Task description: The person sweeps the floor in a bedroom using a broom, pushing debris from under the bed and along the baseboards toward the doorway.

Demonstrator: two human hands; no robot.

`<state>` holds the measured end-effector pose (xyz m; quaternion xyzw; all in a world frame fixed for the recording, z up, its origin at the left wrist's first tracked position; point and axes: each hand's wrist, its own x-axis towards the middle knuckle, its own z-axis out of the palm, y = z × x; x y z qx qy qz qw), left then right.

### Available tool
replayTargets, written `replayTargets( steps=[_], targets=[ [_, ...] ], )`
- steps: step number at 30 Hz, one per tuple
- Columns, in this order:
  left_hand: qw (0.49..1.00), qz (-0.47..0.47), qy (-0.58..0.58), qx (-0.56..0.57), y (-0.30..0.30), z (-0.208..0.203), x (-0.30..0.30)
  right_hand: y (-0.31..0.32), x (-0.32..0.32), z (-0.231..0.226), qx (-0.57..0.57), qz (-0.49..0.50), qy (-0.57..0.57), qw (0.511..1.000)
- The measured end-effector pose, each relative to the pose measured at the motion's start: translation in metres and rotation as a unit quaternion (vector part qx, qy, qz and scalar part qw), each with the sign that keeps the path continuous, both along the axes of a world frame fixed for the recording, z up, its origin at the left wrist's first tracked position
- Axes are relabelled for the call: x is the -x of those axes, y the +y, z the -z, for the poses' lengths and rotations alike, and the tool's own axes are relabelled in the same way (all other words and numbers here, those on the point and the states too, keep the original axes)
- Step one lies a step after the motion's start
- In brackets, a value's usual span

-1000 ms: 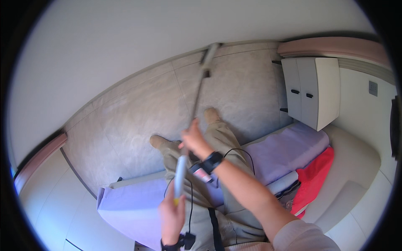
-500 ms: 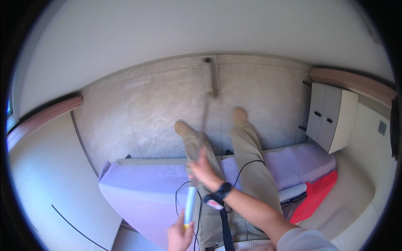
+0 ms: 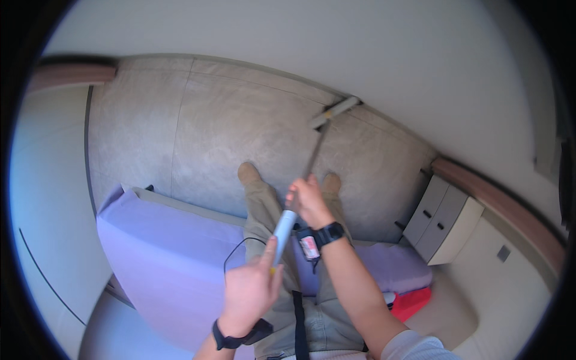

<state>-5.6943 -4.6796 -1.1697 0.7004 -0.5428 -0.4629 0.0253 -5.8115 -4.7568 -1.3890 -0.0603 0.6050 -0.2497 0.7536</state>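
Both my hands hold a long mop. My left hand (image 3: 252, 291) is closed around the lower end of its pale blue grip (image 3: 284, 234), with the index finger lying along it. My right hand (image 3: 309, 199) wraps the grey shaft just above the grip. From there the pole slants away and slightly right to the narrow grey-white mop head (image 3: 336, 114). The head rests on the floor at an angle, and its far end meets the foot of the wall. Each wrist wears a black band.
My feet stand apart on the grey tiled floor (image 3: 138, 138). Close behind my legs is a bed with a lilac cover (image 3: 168, 258). A grey-fronted bedside cabinet (image 3: 435, 219) stands at the right, and a red cloth (image 3: 411, 304) lies near it. Pale cabinet doors (image 3: 48, 198) line the left.
The mop head has swung right and turned from lengthwise to slanted against the wall. My hands have moved farther forward, the left one well up into view. The whole view has rotated.
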Motion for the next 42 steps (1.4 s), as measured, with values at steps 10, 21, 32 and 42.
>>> replayTargets(
  steps=[10, 21, 32, 42],
  targets=[
    [0.986, -0.131, -0.101, 0.037, 0.046, -0.023, -0.165, 0.013, -0.210, -0.033, 0.018, -0.121, 0.023, 0.992],
    [0.977, -0.182, -0.069, 0.084, 0.057, -0.034, -0.142, 0.013, -0.187, -0.033, 0.040, -0.168, 0.005, 0.985],
    [0.977, -0.134, -0.073, 0.152, 0.052, -0.054, -0.147, 0.009, -0.174, -0.048, 0.026, -0.159, -0.023, 0.987],
    [0.975, -0.191, -0.020, 0.107, 0.050, -0.038, -0.161, 0.006, -0.201, -0.053, 0.028, -0.165, 0.011, 0.986]
  ],
)
